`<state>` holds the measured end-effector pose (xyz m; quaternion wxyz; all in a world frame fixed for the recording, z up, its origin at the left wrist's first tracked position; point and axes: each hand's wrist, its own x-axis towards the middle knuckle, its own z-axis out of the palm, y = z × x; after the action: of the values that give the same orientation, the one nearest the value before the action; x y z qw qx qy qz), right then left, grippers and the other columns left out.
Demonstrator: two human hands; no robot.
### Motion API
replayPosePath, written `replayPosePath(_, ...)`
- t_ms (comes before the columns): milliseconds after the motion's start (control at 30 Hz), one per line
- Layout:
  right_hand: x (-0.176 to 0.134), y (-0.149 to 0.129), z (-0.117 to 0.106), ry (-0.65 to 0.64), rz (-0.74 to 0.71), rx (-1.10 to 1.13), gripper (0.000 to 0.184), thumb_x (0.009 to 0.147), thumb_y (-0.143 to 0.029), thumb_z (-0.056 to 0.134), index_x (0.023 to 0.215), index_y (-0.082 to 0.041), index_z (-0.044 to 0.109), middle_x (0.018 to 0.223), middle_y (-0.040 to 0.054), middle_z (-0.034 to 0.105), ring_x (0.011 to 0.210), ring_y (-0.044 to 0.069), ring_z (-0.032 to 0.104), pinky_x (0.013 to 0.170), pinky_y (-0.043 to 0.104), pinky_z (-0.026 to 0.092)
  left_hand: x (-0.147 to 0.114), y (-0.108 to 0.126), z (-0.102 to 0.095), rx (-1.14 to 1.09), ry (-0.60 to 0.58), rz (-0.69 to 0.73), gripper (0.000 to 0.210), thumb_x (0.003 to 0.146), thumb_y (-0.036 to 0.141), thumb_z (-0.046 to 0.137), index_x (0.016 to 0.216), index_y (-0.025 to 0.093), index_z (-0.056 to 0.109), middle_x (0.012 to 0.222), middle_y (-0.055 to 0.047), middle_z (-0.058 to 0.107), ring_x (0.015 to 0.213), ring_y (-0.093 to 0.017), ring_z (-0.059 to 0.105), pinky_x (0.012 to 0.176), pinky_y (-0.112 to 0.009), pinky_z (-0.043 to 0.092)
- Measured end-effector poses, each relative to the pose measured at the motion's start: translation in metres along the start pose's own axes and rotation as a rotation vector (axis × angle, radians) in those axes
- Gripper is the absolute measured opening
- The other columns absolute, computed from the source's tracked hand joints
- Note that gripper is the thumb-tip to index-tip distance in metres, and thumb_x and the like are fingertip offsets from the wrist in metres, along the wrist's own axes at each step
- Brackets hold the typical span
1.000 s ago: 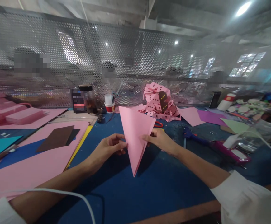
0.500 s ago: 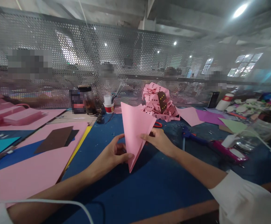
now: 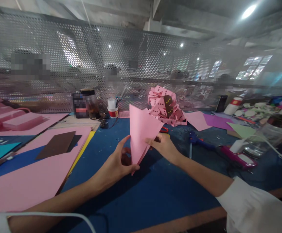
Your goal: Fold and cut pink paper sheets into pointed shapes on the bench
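Likely shaping: left hand [image 3: 118, 163], right hand [image 3: 166, 148] both pinch your pink cone [image 3: 141, 136] over surface [image 3: 172, 194], inside front edge; next needs steady grip.

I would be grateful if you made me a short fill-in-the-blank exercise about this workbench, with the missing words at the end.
1. The left hand and right hand hold a pink paper cone whose pointed tip faces ____.
2. The hand nearer that tip is the ____ one.
3. Between the flat pink sheet and the pale green sheet lies a ____ sheet.
4. The tabletop is ____.

Missing words: down; left; purple; blue.
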<state>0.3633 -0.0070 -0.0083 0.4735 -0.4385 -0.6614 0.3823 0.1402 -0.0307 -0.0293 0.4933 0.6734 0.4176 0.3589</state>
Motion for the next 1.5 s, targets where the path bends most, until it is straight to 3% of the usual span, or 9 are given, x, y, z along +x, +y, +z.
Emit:
replayPosePath(300, -0.001, 0.0, -0.001, -0.013, -0.012, 0.037, 0.041, 0.078, -0.057, 0.075, 0.076, -0.016, 0.068, 0.068, 0.0044, 0.069, 0.062, 0.018, 0.064, 0.061, 0.03, 0.052, -0.004, 0.007, -0.005, 0.113, -0.003, 0.023, 0.089, 0.083, 0.035, 0.07, 0.154, 0.028, 0.017, 0.103, -0.003, 0.062, 0.07, -0.015, 0.059, 0.065, -0.03, 0.05)
replayPosePath(533, -0.003, -0.004, -0.001, -0.011, 0.001, 0.061, 0.041, 0.076, -0.057, 0.077, 0.074, -0.016, 0.071, 0.067, 0.0053, 0.071, 0.061, 0.018, 0.065, 0.062, 0.031, 0.054, -0.002, 0.005, -0.009, 0.063, -0.008, -0.009, 0.066, 0.093, 0.044, 0.057, 0.149, 0.03, 0.026, 0.11, -0.003, 0.061, 0.077, -0.017, 0.065, 0.071, -0.031, 0.05)
replayPosePath(767, -0.003, -0.005, 0.001, -0.009, -0.018, 0.071, 0.039, 0.076, -0.054, 0.077, 0.072, -0.016, 0.07, 0.064, 0.0044, 0.07, 0.06, 0.018, 0.066, 0.061, 0.029, 0.055, -0.006, 0.016, -0.011, 0.038, -0.005, -0.023, 0.052, 0.099, 0.05, 0.044, 0.141, 0.02, 0.046, 0.094, -0.003, 0.067, 0.087, -0.022, 0.066, 0.081, -0.035, 0.051)
replayPosePath(900, -0.006, -0.003, 0.003, -0.051, -0.022, 0.113, 0.034, 0.082, -0.049, 0.073, 0.084, -0.016, 0.069, 0.068, 0.0034, 0.071, 0.063, 0.016, 0.067, 0.063, 0.028, 0.055, -0.004, 0.02, -0.016, -0.021, 0.083, 0.0, 0.045, 0.098, 0.053, 0.044, 0.127, 0.02, 0.055, 0.094, -0.003, 0.068, 0.087, -0.022, 0.067, 0.084, -0.036, 0.053)
replayPosePath(1067, -0.008, -0.001, 0.005, -0.095, -0.036, 0.11, 0.028, 0.088, -0.045, 0.068, 0.084, -0.017, 0.067, 0.071, 0.0028, 0.07, 0.065, 0.015, 0.067, 0.065, 0.028, 0.055, 0.006, 0.019, -0.022, -0.111, 0.294, 0.003, 0.034, 0.086, 0.052, 0.064, 0.094, 0.018, 0.064, 0.085, 0.0, 0.064, 0.077, -0.017, 0.061, 0.071, -0.027, 0.052)
replayPosePath(1200, -0.004, -0.002, 0.005, -0.125, -0.005, 0.148, 0.031, 0.088, -0.047, 0.065, 0.086, -0.016, 0.066, 0.072, 0.0039, 0.07, 0.064, 0.015, 0.066, 0.061, 0.028, 0.054, 0.013, 0.014, -0.029, -0.207, 0.306, 0.005, 0.031, 0.085, 0.048, 0.067, 0.089, 0.018, 0.063, 0.087, -0.001, 0.064, 0.076, -0.016, 0.06, 0.07, -0.025, 0.052)
replayPosePath(1300, 0.003, -0.001, -0.002, -0.041, 0.057, 0.156, 0.035, 0.087, -0.052, 0.063, 0.091, -0.017, 0.063, 0.07, 0.0034, 0.07, 0.06, 0.015, 0.065, 0.06, 0.028, 0.052, 0.018, 0.008, -0.036, -0.207, 0.319, 0.004, 0.029, 0.086, 0.046, 0.066, 0.092, 0.017, 0.063, 0.092, -0.002, 0.066, 0.077, -0.016, 0.064, 0.076, -0.028, 0.054)
replayPosePath(1500, 0.021, 0.01, -0.032, 0.275, 0.117, 0.217, 0.042, 0.084, -0.056, 0.064, 0.106, -0.021, 0.058, 0.09, 0.0043, 0.072, 0.068, 0.017, 0.068, 0.066, 0.031, 0.053, 0.021, 0.005, -0.042, -0.134, 0.276, -0.001, 0.034, 0.089, 0.048, 0.062, 0.1, 0.017, 0.065, 0.103, -0.007, 0.071, 0.078, -0.018, 0.067, 0.078, -0.031, 0.055)
